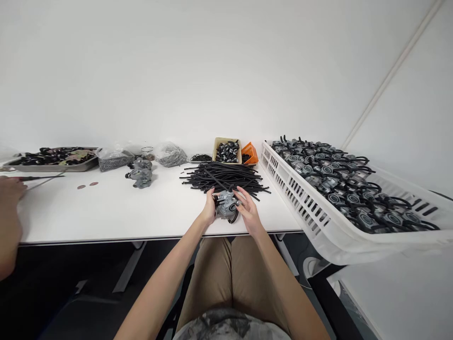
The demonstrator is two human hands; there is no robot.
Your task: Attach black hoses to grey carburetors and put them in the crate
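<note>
One grey metal carburetor (pixel 224 203), black hose (pixel 234 218) below; left fingers (pixel 210 196), right fingers (pixel 244 197) gripping sides.

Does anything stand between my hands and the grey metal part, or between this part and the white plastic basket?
Your left hand and right hand both touch the grey metal part, with nothing visible between. Your right hand lies between it and the white plastic basket.

One held carburetor (pixel 225 204), two reddish discs (pixel 94 183), two clear bags (pixel 171 155), one crate (pixel 354 245), perhaps three loose carburetors (pixel 142 177)
</note>
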